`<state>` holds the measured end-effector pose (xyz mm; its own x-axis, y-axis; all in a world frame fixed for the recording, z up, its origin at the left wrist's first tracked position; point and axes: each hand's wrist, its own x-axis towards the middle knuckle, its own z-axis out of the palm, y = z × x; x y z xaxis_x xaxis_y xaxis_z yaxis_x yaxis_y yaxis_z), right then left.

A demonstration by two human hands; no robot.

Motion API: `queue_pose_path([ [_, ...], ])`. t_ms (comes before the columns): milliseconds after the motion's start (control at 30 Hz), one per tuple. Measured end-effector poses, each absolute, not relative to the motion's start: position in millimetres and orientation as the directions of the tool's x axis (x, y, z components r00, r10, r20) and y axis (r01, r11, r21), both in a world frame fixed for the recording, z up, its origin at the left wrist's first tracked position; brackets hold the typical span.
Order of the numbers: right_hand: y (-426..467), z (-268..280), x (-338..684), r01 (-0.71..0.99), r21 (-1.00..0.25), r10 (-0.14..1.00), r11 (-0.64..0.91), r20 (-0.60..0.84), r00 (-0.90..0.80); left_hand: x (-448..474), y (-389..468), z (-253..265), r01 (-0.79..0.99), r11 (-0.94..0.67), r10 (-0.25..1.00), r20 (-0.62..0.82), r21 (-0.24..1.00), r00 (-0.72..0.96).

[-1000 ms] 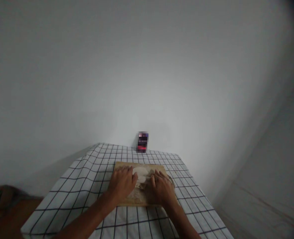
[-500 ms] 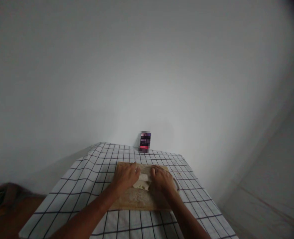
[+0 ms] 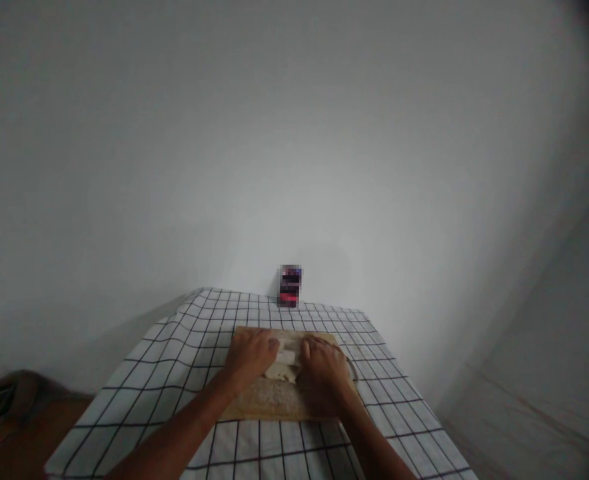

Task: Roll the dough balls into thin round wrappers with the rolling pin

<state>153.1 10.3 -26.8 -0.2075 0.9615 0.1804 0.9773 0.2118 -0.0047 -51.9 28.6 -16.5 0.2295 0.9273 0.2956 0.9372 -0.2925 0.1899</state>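
A flattened piece of pale dough (image 3: 281, 373) lies on a floured wooden board (image 3: 274, 403). Across it rests a whitish rolling pin (image 3: 289, 356), of which only the middle part shows. My left hand (image 3: 252, 351) is closed over the pin's left end, knuckles up. Over the right end my right hand (image 3: 323, 359) is closed in the same way. Both palms and the ends of the pin are hidden beneath the fingers. The dough's near edge is uneven and shows between my hands.
A white tablecloth with a dark grid (image 3: 149, 393) covers the table. At its far edge a blurred dark and red object (image 3: 290, 287) leans by the wall (image 3: 294, 167). A curved rim (image 3: 353, 369) shows beside the board's right edge. Brown furniture (image 3: 29, 413) stands at left.
My hands have shifted slightly, with the fingers curled a little more. The dough's near edge looks a bit different between them. The board stays in place.
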Motion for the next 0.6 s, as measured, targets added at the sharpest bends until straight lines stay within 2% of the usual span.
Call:
queue_pose_path([
  [167, -21, -30, 147, 0.979, -0.170, 0.979, 0.112, 0.188, -0.079, -54, 0, -17, 0.938, -0.278, 0.933, 0.292, 0.208, 0.212],
  [267, -37, -41, 149, 0.963, -0.233, 0.974, 0.138, 0.211, -0.089, -61, -13, -22, 0.914, -0.311, 0.929, 0.285, 0.259, 0.235],
  [367, -48, -51, 152, 0.952, -0.226, 0.955, 0.204, 0.258, -0.144, -66, -20, -27, 0.888, -0.356, 0.914, 0.308, 0.290, 0.265],
  [600, -26, -32, 147, 0.970, -0.196, 0.974, 0.144, 0.203, -0.104, -60, -11, -23, 0.913, -0.331, 0.915, 0.320, 0.239, 0.248],
])
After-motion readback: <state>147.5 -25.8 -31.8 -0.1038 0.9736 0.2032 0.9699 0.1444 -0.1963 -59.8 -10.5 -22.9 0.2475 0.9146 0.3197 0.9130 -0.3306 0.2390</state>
